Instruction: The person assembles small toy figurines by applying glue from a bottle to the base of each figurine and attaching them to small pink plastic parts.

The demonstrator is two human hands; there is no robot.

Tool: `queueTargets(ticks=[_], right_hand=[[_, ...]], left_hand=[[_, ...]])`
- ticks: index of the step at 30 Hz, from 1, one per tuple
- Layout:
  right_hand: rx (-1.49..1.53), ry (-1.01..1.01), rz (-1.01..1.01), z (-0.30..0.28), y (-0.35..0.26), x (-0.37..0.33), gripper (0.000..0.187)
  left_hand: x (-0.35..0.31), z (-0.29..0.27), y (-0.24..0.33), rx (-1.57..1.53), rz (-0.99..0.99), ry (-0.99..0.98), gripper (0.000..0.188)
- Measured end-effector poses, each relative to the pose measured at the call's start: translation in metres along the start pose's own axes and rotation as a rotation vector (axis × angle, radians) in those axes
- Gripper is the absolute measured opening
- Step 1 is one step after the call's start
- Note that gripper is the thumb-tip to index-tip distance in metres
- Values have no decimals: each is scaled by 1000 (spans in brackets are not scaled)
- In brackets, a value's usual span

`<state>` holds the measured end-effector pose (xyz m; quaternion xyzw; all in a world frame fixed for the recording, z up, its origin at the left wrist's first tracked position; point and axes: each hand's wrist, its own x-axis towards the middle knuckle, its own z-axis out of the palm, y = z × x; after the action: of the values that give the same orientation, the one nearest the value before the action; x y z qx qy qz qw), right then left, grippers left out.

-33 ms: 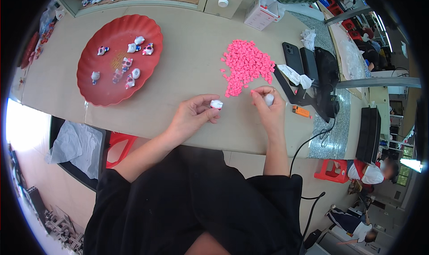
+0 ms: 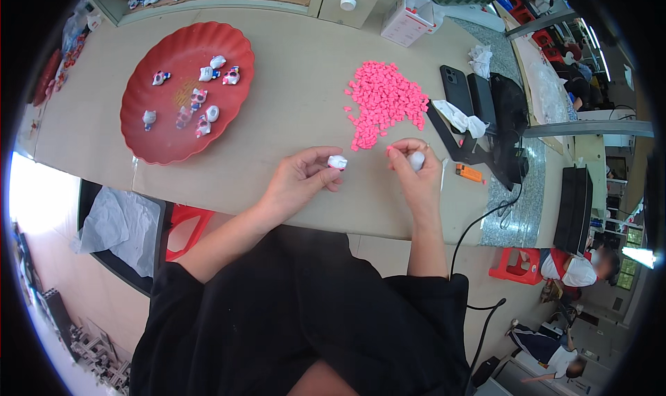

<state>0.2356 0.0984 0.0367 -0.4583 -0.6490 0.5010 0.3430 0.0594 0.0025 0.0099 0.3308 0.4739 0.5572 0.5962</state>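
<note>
My left hand [image 2: 297, 177] is closed on a small white figurine [image 2: 337, 162], pinched between thumb and fingers. A bit of red shows along the figurine's lower edge. Facing it across a short gap, my right hand [image 2: 415, 174] pinches a small pink piece [image 2: 390, 148] between thumb and forefinger. That same hand also keeps a white rounded object [image 2: 416, 161] within its fingers; most of it is hidden. Just beyond my hands lies a loose heap of small pink pieces [image 2: 385, 98]. At the left a red scalloped plate [image 2: 149, 70] carries several small painted cat-like figurines [image 2: 199, 98].
Right of the heap lie a black phone [image 2: 454, 84], a crumpled white tissue [image 2: 461, 118], a black bag [image 2: 510, 112] and an orange lighter [image 2: 470, 173]. A white box [image 2: 408, 20] stands at the back, beside a shelf [image 2: 263, 4] with more figurines. A black cable [image 2: 479, 216] hangs off the right edge.
My right hand has shifted very slightly, and a thin white strip now shows beside its wrist. Both hands keep hold of what they held.
</note>
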Motion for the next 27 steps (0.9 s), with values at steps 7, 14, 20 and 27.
queueTargets(ticks=[7, 14, 20, 27], right_hand=[[486, -114, 72, 39, 11, -37, 8], [507, -246, 26, 45, 10, -37, 11], [441, -243, 77, 43, 8, -36, 12], [315, -203, 112, 43, 11, -35, 13]], left_hand=[[-3, -1, -2, 29, 38, -46, 28], [-8, -5, -4, 181, 121, -88, 27], [-8, -4, -3, 226, 134, -89, 26], [-8, -5, -2, 204, 100, -82, 22]])
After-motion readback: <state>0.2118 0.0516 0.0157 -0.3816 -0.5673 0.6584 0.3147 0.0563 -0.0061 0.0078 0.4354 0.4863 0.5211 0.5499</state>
